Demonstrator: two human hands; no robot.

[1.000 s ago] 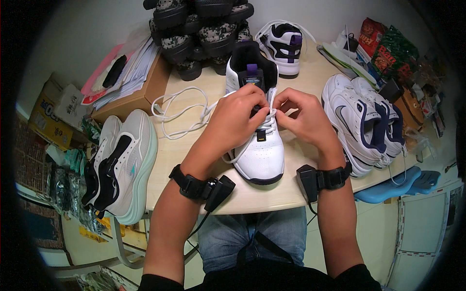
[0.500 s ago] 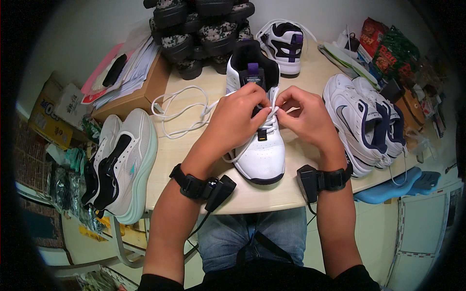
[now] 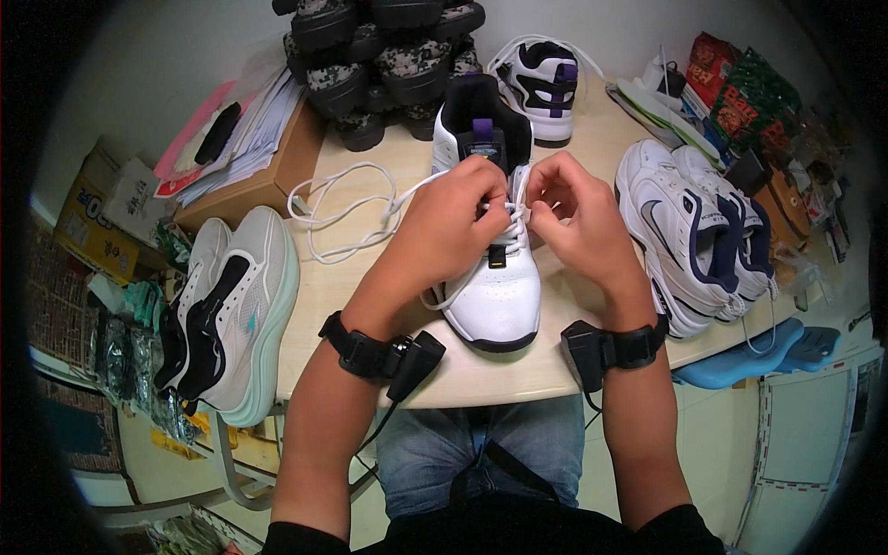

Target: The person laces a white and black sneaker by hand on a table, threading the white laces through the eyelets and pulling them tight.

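Note:
A white sneaker (image 3: 490,301) with a black collar lining and a purple heel tab stands before me, toe toward me. Over its lacing my left hand (image 3: 449,222) is closed, thumb and forefinger pinching the white shoelace (image 3: 514,242). On the other side of the tongue, my right hand (image 3: 583,222) has its fingers curled, thumb and forefinger at the lace by the upper eyelets; the fingertips partly hide the grip. A long loose stretch of the lace (image 3: 356,245) lies coiled on the table to the left.
A matching sneaker (image 3: 552,120) stands behind. Grey-white running shoes (image 3: 264,296) are at left, white-and-navy sneakers (image 3: 680,236) at right. Stacked camouflage shoes (image 3: 412,69) and a cardboard box (image 3: 301,157) with papers line the back of the table (image 3: 370,305). Blue slippers (image 3: 754,356) lie beyond its right edge.
My right thumb and forefinger have shifted slightly up and away from the left hand's fingertips. My left hand and the sneaker have moved only a little.

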